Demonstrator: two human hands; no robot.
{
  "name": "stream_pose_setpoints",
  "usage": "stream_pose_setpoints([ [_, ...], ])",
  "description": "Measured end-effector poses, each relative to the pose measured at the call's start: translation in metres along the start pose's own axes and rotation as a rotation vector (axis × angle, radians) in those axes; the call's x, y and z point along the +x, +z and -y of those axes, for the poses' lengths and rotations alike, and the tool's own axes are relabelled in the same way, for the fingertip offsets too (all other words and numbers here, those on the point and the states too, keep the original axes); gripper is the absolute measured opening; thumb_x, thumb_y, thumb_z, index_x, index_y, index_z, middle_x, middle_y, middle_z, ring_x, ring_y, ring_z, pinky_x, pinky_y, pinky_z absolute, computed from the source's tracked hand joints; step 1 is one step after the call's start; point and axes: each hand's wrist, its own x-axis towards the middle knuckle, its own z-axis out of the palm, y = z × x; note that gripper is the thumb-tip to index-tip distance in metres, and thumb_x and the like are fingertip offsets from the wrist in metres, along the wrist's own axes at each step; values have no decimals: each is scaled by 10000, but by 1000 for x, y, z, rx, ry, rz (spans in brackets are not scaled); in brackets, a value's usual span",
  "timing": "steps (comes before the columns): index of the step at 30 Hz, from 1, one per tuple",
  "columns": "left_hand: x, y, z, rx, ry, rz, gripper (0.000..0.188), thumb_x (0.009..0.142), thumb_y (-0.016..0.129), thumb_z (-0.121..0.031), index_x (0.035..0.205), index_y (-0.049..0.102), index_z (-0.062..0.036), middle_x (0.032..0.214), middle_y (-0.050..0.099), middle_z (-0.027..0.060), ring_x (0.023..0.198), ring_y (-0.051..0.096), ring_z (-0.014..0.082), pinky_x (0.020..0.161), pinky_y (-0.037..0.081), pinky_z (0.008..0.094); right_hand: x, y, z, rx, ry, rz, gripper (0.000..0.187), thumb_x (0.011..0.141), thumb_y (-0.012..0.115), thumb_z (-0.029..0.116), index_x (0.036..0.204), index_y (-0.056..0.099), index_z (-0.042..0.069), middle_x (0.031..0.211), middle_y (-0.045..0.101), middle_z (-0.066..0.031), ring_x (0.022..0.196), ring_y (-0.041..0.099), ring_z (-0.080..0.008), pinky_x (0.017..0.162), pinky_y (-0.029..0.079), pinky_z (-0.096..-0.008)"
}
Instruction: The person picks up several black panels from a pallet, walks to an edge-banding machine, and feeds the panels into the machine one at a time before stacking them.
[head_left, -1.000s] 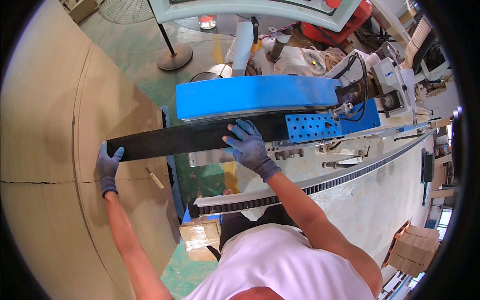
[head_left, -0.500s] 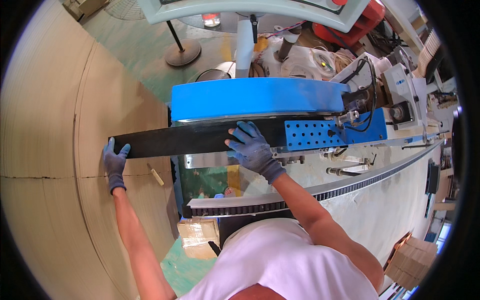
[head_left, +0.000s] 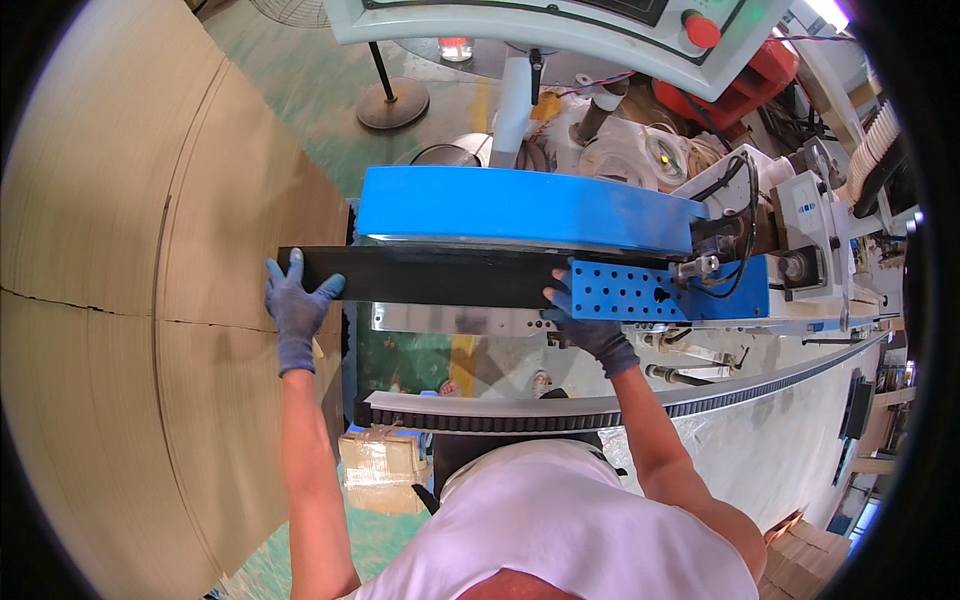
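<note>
A long, flat black board (head_left: 440, 276) lies along the front of the blue machine guard (head_left: 520, 208), its right part running under a blue perforated plate (head_left: 620, 290). At the board's left end, my left hand (head_left: 298, 308) in a blue-grey glove grips the corner, thumb on top and fingers round the end. My right hand (head_left: 598, 340), gloved too with two bare fingertips, rests with spread fingers on the board beside the plate's left edge. That plate hides some of its fingers.
Tall stacks of pale boards (head_left: 120, 210) stand at the left. A curved rail with black rollers (head_left: 540, 412) runs between me and the machine. A control panel with a red knob (head_left: 702, 30) overhangs the far side. A taped carton (head_left: 385, 468) sits low near me.
The black board has slid to the right, further under the perforated plate, and straightened. Both my hands moved right with it; the right one reached the plate's edge.
</note>
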Motion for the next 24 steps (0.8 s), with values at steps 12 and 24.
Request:
stream_pose_setpoints([
  [12,-56,16,-136,84,8,86,965,682,736,-679,1435,490,-128,1488,280,371,1304,382,500,1071,326,540,-44,-44,58,78,377,-341,295,736,594,-39,1010,649,56,963,633,-190,894,611,-398,747,511,-477],
  [24,-108,60,-264,-16,142,78,981,785,635,-669,1438,375,15,1458,258,413,1349,303,545,1134,212,605,-17,17,89,1863,1025,-172,223,887,636,80,1076,624,-38,1078,663,-129,903,686,-251,815,563,-372],
])
